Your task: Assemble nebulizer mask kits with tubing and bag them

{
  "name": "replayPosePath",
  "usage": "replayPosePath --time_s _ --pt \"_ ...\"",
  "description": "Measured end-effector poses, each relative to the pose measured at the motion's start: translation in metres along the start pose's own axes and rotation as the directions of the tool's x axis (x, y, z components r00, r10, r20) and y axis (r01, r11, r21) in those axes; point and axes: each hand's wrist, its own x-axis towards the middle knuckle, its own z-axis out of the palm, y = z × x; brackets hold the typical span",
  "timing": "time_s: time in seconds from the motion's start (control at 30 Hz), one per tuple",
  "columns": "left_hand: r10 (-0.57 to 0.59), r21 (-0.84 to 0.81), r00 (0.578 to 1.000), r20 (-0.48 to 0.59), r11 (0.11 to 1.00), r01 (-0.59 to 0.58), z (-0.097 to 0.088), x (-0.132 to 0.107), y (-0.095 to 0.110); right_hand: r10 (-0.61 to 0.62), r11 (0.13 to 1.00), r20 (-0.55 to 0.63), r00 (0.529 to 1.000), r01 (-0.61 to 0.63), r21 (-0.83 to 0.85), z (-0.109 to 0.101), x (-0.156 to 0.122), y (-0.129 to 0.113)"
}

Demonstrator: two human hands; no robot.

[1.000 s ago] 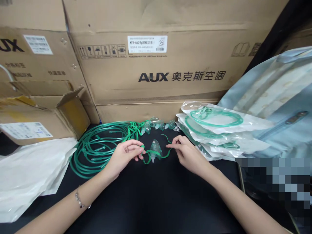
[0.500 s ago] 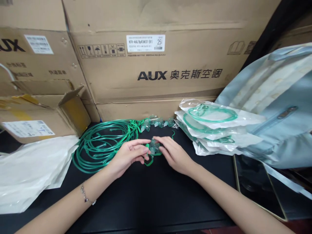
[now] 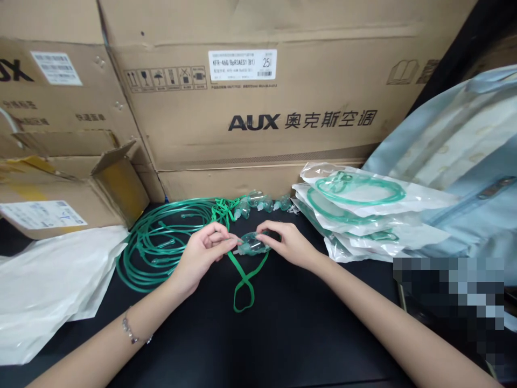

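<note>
A clear green oxygen mask (image 3: 252, 244) lies on its side just above the black table, between my two hands. My right hand (image 3: 285, 242) pinches its right end with thumb and fingers. At the mask's left end, my left hand (image 3: 210, 247) is closed, thumb against index finger, where the green elastic strap (image 3: 244, 285) comes out under the fingertips. The strap hangs toward me in a crossed loop on the table. Behind the hands, several more clear masks (image 3: 260, 201) sit in a row, and coiled green tubing (image 3: 161, 237) lies to the left.
White flat pouches (image 3: 52, 285) lie at the left, before an opened carton (image 3: 48, 194). Clear bags with green tubing (image 3: 363, 199) are stacked at the right beside a light-blue backpack (image 3: 476, 161). A large cardboard box (image 3: 250, 145) stands behind. The right front is pixelated.
The mask has turned and now lies lengthwise between my hands. Its strap has dropped forward into a long loop. My left hand has shifted slightly left, its fingers drawn together.
</note>
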Motion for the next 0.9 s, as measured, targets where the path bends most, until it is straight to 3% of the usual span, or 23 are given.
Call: replayPosePath --time_s 0.1,0.17,0.3,0.4,0.5,0.67,0.9 --pt "0.1 0.174 0.993 -0.06 0.981 -0.088 -0.003 0.001 -0.003 0.231 0.925 0.095 0.968 -0.249 0.287 0.004 -0.007 -0.007" --pt "0.149 0.347 0.985 -0.088 0.931 -0.11 -0.004 0.001 -0.005 0.331 0.848 0.163 0.929 -0.369 0.38 0.007 -0.009 -0.009" --pt "0.2 0.521 0.972 -0.126 0.847 -0.107 -0.003 0.0 -0.007 0.412 0.784 0.19 0.891 -0.453 0.425 0.01 -0.009 -0.013" --pt "0.242 0.547 0.966 -0.092 0.823 -0.154 -0.001 -0.001 -0.01 0.422 0.791 0.164 0.891 -0.451 0.413 0.012 -0.011 -0.018" --pt "0.295 0.577 0.955 -0.006 0.782 -0.238 0.0 -0.004 -0.014 0.374 0.856 0.076 0.924 -0.376 0.355 0.015 -0.013 -0.021" --pt "0.455 0.651 0.884 0.107 0.64 -0.408 0.003 -0.008 -0.017 0.246 0.946 -0.024 0.969 -0.234 0.226 0.019 -0.015 -0.024" --pt "0.536 0.74 0.832 0.14 0.501 -0.447 0.003 -0.009 -0.014 0.197 0.965 -0.033 0.98 -0.188 0.181 0.02 -0.015 -0.025"
